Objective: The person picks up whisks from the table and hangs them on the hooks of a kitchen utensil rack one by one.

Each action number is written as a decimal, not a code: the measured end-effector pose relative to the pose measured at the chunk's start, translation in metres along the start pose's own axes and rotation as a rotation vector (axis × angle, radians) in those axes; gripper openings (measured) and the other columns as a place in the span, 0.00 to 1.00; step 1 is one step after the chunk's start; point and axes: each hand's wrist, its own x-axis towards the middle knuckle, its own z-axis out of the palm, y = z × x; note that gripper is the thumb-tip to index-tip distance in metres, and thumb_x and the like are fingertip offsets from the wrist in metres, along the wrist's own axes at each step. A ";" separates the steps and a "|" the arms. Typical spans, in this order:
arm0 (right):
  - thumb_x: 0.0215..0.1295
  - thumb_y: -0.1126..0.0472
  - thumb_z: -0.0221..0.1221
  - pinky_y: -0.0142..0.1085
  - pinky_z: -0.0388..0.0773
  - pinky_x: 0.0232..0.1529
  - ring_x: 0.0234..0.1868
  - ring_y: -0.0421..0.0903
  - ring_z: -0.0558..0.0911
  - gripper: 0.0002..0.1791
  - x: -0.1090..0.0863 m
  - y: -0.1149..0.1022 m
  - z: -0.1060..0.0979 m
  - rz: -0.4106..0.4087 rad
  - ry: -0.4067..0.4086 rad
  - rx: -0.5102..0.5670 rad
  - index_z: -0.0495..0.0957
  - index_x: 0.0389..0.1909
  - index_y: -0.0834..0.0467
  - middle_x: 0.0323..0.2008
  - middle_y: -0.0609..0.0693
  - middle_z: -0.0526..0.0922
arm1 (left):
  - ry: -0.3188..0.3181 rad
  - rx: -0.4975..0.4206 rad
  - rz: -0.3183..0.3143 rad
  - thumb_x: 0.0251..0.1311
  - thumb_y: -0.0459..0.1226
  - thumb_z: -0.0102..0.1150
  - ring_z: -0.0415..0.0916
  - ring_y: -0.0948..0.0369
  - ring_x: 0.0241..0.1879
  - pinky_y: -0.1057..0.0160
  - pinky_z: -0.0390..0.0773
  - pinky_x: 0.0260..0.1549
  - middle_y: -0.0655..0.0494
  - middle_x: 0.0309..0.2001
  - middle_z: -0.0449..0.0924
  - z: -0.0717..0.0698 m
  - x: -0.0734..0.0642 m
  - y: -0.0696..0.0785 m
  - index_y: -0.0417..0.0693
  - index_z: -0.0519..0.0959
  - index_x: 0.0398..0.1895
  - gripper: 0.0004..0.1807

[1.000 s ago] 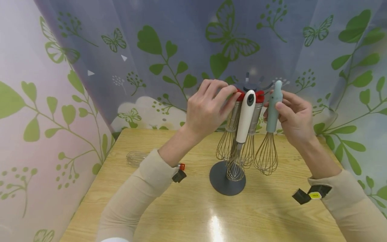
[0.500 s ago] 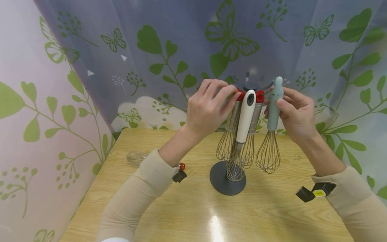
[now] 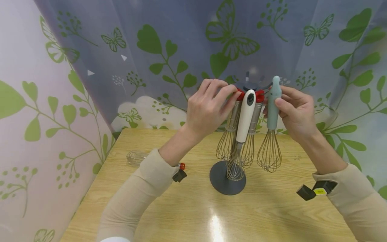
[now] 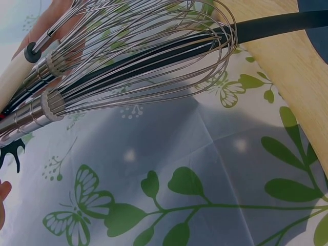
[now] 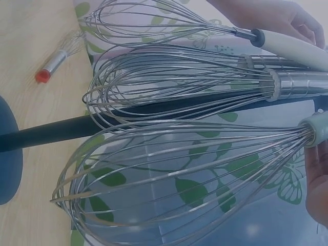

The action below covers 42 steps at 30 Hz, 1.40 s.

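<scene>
My right hand (image 3: 297, 116) pinches the pale blue-green handle of a whisk (image 3: 273, 111) between thumb and fingers, with its wire balloon hanging down. Its top lies by an arm of a dark whisk stand (image 3: 228, 183); whether it is hooked there cannot be told. With its fingertips, my left hand (image 3: 207, 107) grips the red end of a steel-handled whisk (image 3: 241, 95) on the stand. A white-handled whisk (image 3: 245, 121) hangs in front, and a second red-ended steel whisk (image 3: 260, 97) hangs to its right. Wire balloons overlap the stand's post in the right wrist view.
Another whisk (image 3: 135, 158) with a red end lies on the wooden table (image 3: 181, 208), partly behind the left sleeve. A curtain (image 3: 193, 40) printed with leaves and butterflies hangs behind the table.
My right hand has shifted slightly up and right with the blue-green whisk, then its handle top has come a little left toward the stand's arm. The left hand stays still.
</scene>
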 end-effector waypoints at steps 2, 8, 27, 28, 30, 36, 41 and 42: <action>0.72 0.81 0.53 0.40 0.90 0.36 0.34 0.50 0.91 0.17 0.000 0.000 0.000 0.003 0.001 0.001 0.83 0.56 0.73 0.40 0.60 0.91 | 0.001 -0.002 0.000 0.72 0.40 0.65 0.81 0.56 0.39 0.66 0.84 0.30 0.53 0.37 0.86 0.000 0.000 0.000 0.47 0.86 0.40 0.06; 0.72 0.81 0.53 0.39 0.89 0.35 0.31 0.50 0.90 0.17 0.001 0.000 -0.001 0.003 -0.006 -0.030 0.83 0.56 0.72 0.40 0.60 0.91 | 0.008 -0.004 -0.005 0.72 0.40 0.65 0.81 0.56 0.39 0.66 0.84 0.28 0.53 0.37 0.86 0.002 0.000 0.000 0.47 0.86 0.40 0.06; 0.73 0.80 0.52 0.36 0.88 0.34 0.29 0.48 0.90 0.19 0.003 -0.008 -0.003 0.082 -0.030 -0.159 0.85 0.57 0.69 0.39 0.56 0.92 | 0.004 -0.002 -0.002 0.72 0.40 0.65 0.81 0.56 0.39 0.66 0.84 0.28 0.53 0.36 0.86 0.001 -0.001 0.001 0.47 0.86 0.40 0.06; 0.73 0.80 0.52 0.36 0.87 0.33 0.29 0.48 0.90 0.19 0.003 -0.009 -0.003 0.085 -0.033 -0.163 0.85 0.57 0.69 0.40 0.56 0.92 | 0.004 -0.003 -0.002 0.72 0.40 0.65 0.81 0.56 0.39 0.66 0.84 0.28 0.53 0.36 0.86 0.001 -0.001 0.001 0.47 0.86 0.40 0.06; 0.74 0.79 0.52 0.35 0.87 0.33 0.30 0.47 0.90 0.19 0.002 -0.009 -0.003 0.096 -0.035 -0.188 0.85 0.57 0.67 0.40 0.54 0.92 | 0.003 -0.003 -0.004 0.72 0.40 0.65 0.82 0.56 0.39 0.66 0.83 0.27 0.53 0.36 0.86 0.001 -0.001 0.001 0.47 0.86 0.40 0.06; 0.75 0.76 0.54 0.32 0.86 0.32 0.28 0.44 0.89 0.19 -0.001 -0.010 -0.001 0.138 -0.021 -0.303 0.87 0.56 0.60 0.38 0.50 0.91 | -0.001 -0.006 -0.010 0.72 0.40 0.66 0.82 0.56 0.39 0.66 0.83 0.26 0.53 0.36 0.86 0.001 -0.001 0.002 0.47 0.86 0.39 0.06; 0.75 0.76 0.54 0.32 0.86 0.32 0.28 0.44 0.88 0.19 -0.001 -0.010 0.000 0.150 -0.029 -0.311 0.87 0.57 0.60 0.38 0.50 0.91 | 0.003 -0.002 -0.004 0.72 0.40 0.66 0.81 0.56 0.39 0.66 0.83 0.26 0.53 0.36 0.85 0.000 -0.001 0.002 0.47 0.85 0.40 0.06; 0.75 0.76 0.53 0.32 0.86 0.32 0.29 0.44 0.89 0.19 -0.001 -0.010 -0.001 0.153 -0.032 -0.316 0.87 0.57 0.59 0.38 0.50 0.91 | 0.004 -0.002 -0.003 0.72 0.40 0.66 0.81 0.56 0.39 0.66 0.83 0.26 0.53 0.36 0.85 0.000 -0.001 0.002 0.47 0.85 0.40 0.06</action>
